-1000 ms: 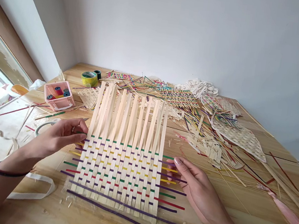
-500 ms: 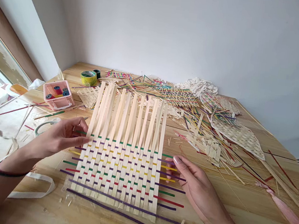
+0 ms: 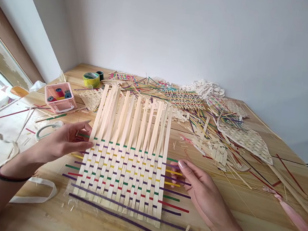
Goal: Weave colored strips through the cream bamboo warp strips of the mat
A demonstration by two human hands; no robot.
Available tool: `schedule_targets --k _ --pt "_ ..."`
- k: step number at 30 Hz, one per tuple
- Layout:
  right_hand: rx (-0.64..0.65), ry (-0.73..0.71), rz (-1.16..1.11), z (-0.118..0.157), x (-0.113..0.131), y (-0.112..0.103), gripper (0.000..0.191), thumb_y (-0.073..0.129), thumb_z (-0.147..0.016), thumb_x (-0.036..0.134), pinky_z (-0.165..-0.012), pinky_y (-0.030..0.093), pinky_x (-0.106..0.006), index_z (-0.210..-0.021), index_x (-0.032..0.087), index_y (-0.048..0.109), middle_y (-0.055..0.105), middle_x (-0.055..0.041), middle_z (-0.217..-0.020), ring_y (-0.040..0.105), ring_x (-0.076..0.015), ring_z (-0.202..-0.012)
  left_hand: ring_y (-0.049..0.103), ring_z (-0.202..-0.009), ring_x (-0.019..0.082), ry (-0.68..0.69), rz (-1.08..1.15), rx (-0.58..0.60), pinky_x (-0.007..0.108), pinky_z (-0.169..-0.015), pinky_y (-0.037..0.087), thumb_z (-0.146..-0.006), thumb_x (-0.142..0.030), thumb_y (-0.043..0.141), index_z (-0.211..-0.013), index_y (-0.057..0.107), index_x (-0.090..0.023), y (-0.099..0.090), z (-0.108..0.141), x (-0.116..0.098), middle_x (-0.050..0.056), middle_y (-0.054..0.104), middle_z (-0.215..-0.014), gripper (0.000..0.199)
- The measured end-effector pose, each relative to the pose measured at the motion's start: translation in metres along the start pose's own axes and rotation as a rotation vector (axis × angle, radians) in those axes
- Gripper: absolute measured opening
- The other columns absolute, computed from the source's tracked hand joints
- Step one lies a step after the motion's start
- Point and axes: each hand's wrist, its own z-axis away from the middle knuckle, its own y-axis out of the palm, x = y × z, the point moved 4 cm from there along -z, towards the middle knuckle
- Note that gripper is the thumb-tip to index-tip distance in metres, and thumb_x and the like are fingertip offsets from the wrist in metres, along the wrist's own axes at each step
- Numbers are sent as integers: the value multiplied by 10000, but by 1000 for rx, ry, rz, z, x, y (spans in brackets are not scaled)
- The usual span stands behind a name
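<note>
Left hand (image 3: pixel 64 139) is pinching the woven panel (image 3: pixel 118 171); right hand (image 3: pixel 201 184) is pinching strip ends (image 3: pixel 171 166). Rows are apparently being aligned, requiring even tension.

Your left hand (image 3: pixel 67 140) reaches in with thumb and forefinger extended (a dark band circles that wrist), while your right hand (image 3: pixel 195 176) bends its fingers beneath a raised thumb, both forearms angling inward from below.

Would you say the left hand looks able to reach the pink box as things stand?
Probably yes: the pink box sits just beyond the left hand, with only thin strips nearby, though its fingers would first need to leave the woven mat.
</note>
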Motion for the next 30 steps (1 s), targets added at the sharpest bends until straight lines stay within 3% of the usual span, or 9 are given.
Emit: schedule_targets --k 5,12,15,20,23,30 --pt "-9 14 -8 1 0 1 502 839 -699 687 -763 581 -301 -908 233 790 781 -78 -1022 698 -236 -910 511 -713 138 -32 71 50 252 -633 430 -914 -503 690 -856 549 -219 1 1 1 -29 533 -790 322" --pt "-13 -2 21 0 -1 -1 516 828 -702 699 -772 572 -307 -899 224 782 774 -80 -1001 688 -237 -910 554 -841 116 5 168 -59 219 -740 457 -959 -433 684 -1046 501 -241 -4 6 1 -34 581 -909 279" --pt "5 -1 19 0 0 0 495 813 -733 683 -792 578 -325 -914 224 780 771 -80 -999 693 -247 -921 549 -809 96 84 197 -13 199 -723 469 -955 -362 704 -1020 542 -229 -7 5 1 -34 576 -904 220" --pt "20 0 18 1 2 2 486 799 -754 679 -802 584 -341 -913 220 777 767 -84 -1026 699 -247 -910 639 -811 128 173 95 203 227 -730 533 -969 -320 683 -1013 697 -191 -8 4 1 23 682 -904 137" --pt "7 11 12 2 0 1 496 807 -744 682 -800 586 -332 -936 225 786 769 -82 -1024 704 -251 -934 691 -859 167 180 36 196 257 -753 567 -955 -325 700 -1074 711 -191 -9 4 1 57 730 -970 179" --pt "-41 -24 18 1 0 -1 497 840 -702 680 -738 583 -304 -887 221 796 772 -77 -968 691 -225 -862 690 -791 150 197 -10 189 239 -707 559 -957 -339 688 -1032 732 -172 -2 1 -5 57 758 -917 188"
